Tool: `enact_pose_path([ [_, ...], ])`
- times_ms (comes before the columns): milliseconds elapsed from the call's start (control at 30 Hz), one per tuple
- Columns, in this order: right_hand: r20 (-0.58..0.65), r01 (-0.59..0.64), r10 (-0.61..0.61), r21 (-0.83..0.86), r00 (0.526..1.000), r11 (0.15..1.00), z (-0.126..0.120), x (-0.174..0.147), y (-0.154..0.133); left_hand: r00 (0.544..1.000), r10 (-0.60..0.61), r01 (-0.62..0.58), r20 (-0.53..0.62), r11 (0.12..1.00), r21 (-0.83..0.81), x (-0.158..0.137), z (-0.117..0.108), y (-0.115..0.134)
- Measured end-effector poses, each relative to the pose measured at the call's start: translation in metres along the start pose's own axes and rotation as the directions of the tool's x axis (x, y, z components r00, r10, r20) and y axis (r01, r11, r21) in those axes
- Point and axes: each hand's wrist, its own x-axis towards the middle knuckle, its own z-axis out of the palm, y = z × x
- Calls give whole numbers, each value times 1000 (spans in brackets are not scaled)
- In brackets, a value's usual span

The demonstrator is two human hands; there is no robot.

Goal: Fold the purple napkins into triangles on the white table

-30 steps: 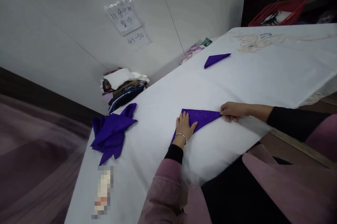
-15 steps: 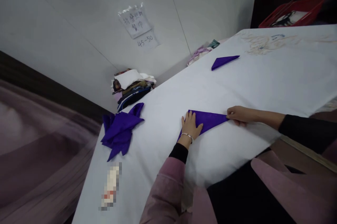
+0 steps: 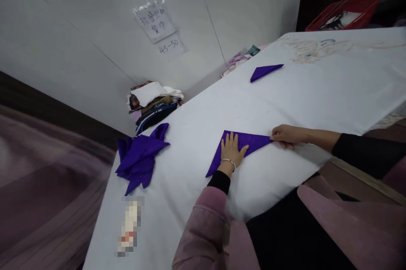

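Note:
A purple napkin (image 3: 217, 156), folded into a triangle, lies on the white tablecloth (image 3: 190, 202) in front of me. My left hand (image 3: 232, 151) rests flat on its middle with the fingers spread, a bracelet at the wrist. At the right tip of the triangle, my right hand (image 3: 285, 135) pinches the corner between thumb and fingers. Farther back on the cloth sits a smaller folded purple napkin (image 3: 265, 72). To the left is a loose heap of purple napkins (image 3: 141, 158).
A pile of folded clothes (image 3: 155, 103) stands by the wall, with more cloths (image 3: 236, 63) farther along. Near the left edge lies a pixelated object (image 3: 129, 225). A red basket (image 3: 364, 12) is beyond the far end. Handwritten signs (image 3: 155, 20) hang on the wall.
My left hand has slid slightly right across the napkin, and more of its lower left corner shows. My right hand keeps its pinch on the tip. The view has shifted a little.

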Motion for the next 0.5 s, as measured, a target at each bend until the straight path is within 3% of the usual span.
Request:
enact_pose_path([
  [167, -47, 2, 0, 57, 999, 998, 3, 1, 3, 1000, 4, -4, 0, 1000, -6, 0, -1, 0],
  [500, -155, -33, 8, -159, 988, 987, -3, 2, 3, 1000, 16, -16, -12, 1000, -14, -2, -5, 1],
])
